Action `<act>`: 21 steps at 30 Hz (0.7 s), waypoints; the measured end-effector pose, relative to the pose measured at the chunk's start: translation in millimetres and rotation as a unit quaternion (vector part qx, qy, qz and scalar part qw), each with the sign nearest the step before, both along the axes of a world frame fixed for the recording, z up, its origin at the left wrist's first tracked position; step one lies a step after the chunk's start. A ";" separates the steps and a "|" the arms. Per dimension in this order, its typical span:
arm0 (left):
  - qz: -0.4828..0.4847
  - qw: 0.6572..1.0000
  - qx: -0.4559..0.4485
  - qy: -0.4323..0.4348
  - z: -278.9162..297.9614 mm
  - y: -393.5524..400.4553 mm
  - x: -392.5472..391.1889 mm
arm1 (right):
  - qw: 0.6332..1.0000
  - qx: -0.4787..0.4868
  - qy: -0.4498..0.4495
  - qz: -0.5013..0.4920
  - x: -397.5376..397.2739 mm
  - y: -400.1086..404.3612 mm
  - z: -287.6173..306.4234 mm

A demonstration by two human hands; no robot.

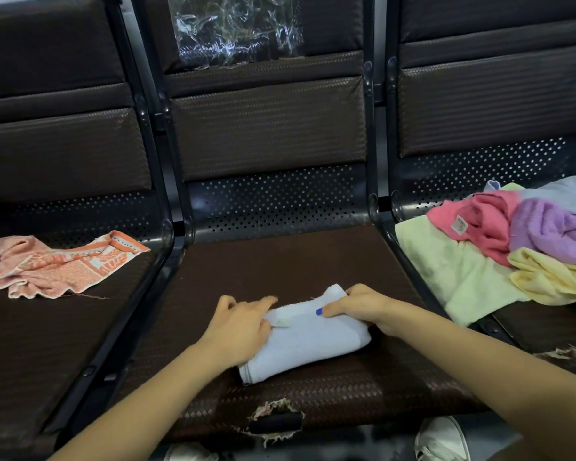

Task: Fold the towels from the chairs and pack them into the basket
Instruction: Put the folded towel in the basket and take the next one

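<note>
We have the white towel (305, 337) folded into a compact bundle on the middle chair seat (280, 261). The left hand (240, 327) pinches its near-left edge; the right hand (356, 306) curls over the far corner, so each grip is closed on cloth. Releasing either edge too soon would likely let the layers spring open. The basket is not in view, so the carry may loosen the fold. The orange towel (57, 267) and the heaped towels (512, 247) remain unfolded.
</note>
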State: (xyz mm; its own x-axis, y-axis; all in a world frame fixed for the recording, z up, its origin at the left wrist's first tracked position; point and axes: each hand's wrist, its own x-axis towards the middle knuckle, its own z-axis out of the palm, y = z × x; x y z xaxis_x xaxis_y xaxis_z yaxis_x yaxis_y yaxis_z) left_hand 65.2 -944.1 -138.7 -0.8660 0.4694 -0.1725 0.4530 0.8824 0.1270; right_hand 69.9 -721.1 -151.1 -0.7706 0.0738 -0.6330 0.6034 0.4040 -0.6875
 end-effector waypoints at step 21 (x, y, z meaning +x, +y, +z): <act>-0.140 0.981 0.106 -0.078 31.9 25.1 4.1 | 0.875 0.185 0.077 0.441 38.0 7.3 69.9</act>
State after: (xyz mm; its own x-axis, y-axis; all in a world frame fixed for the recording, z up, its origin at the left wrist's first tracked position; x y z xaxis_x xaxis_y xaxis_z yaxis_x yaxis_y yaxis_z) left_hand 69.2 -918.9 -106.8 -0.6690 0.7246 -0.1655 0.6343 0.6727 0.3810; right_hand 107.9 -713.8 -81.1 -0.7054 -0.4141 -0.5753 -0.1429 0.8780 -0.4568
